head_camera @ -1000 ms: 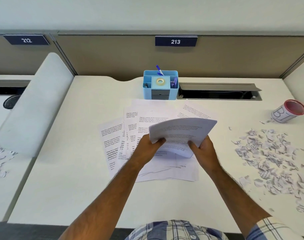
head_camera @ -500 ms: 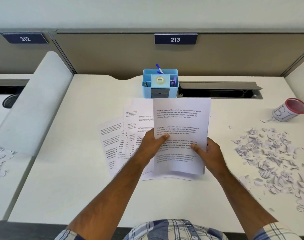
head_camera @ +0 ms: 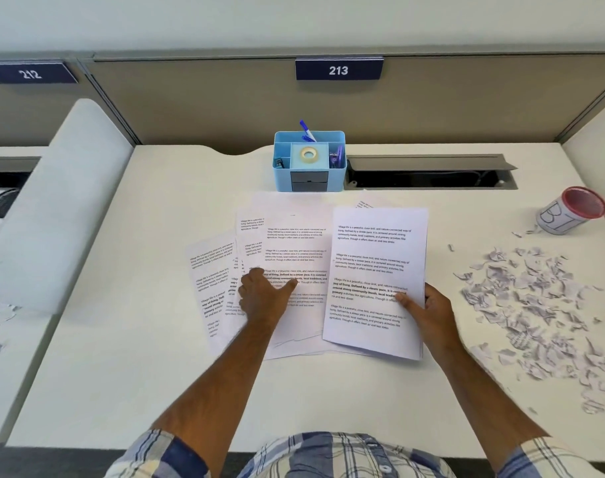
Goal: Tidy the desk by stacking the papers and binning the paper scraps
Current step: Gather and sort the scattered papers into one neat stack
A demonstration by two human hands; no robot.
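Printed papers [head_camera: 294,243] are lying fanned out in front of the blue desk organizer [head_camera: 310,162]. Left hand [head_camera: 263,298] is resting on the fan, fingers spread flat. Right hand [head_camera: 427,310] is pinching a separate sheaf [head_camera: 375,263], just right of the fan. Paper scraps [head_camera: 535,305] are lying scattered farther right of the organizer, near a red-rimmed cup [head_camera: 572,210].

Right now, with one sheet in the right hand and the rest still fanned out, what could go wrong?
1. The right hand pinches the held sheet at one edge only; it may sag or crease.
2. The left hand reaches onto the fanned papers; dragging one could skew the others further.
3. The paper scraps lie close by on the right; a sweeping sleeve could scatter them.
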